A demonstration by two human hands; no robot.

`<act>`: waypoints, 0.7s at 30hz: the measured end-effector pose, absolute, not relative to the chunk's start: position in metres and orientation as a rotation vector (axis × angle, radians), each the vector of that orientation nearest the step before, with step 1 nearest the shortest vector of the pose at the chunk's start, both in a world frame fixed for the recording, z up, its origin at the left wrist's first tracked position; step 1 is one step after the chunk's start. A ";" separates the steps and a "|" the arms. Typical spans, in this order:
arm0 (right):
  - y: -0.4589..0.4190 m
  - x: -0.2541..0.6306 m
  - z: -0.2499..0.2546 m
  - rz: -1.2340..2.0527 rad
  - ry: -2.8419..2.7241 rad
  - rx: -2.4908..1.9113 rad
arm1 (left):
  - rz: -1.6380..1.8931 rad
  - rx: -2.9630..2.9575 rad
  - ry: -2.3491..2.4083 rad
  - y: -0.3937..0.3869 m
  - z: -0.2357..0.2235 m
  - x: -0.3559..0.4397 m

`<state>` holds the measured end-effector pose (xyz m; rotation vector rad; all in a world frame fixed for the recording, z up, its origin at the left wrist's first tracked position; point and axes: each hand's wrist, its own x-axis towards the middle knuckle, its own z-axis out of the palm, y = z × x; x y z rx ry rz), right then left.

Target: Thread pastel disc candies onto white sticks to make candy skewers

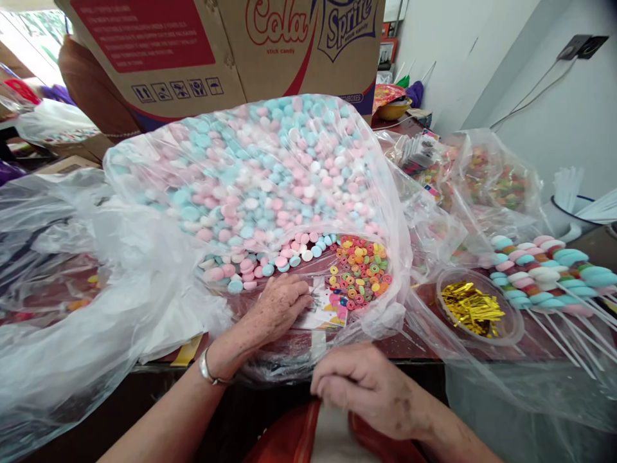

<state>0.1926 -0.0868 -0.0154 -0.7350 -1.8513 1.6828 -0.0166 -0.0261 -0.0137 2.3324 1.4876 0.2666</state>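
My left hand point(282, 305) lies low over the table, its fingers bent and close together. The fingertips meet the left part of some printed cards point(332, 312); what they hold, if anything, is hidden. Closer to me, above my lap, my right hand point(369, 386) is closed with thumb and fingers pressed together. I cannot make out anything in it. Beyond the hands is a large clear plastic bag point(270, 167) full of pink, blue and white marshmallows point(248, 267). At its mouth, right of the cards, lies a heap of small colourful ring-shaped gummies point(359, 273).
Gold twist ties point(472, 308) fill a round clear tub at right. Marshmallow skewers point(549, 273) lie beside it, with a mug point(573, 218) of white sticks behind. A cardboard box point(231, 58) stands at the back. Loose plastic bags point(144, 257) spread left, bagged gummies point(501, 173) right.
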 end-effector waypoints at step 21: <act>-0.053 0.225 -0.024 0.718 -1.787 -1.051 | 0.496 1.983 1.183 -0.027 0.011 0.024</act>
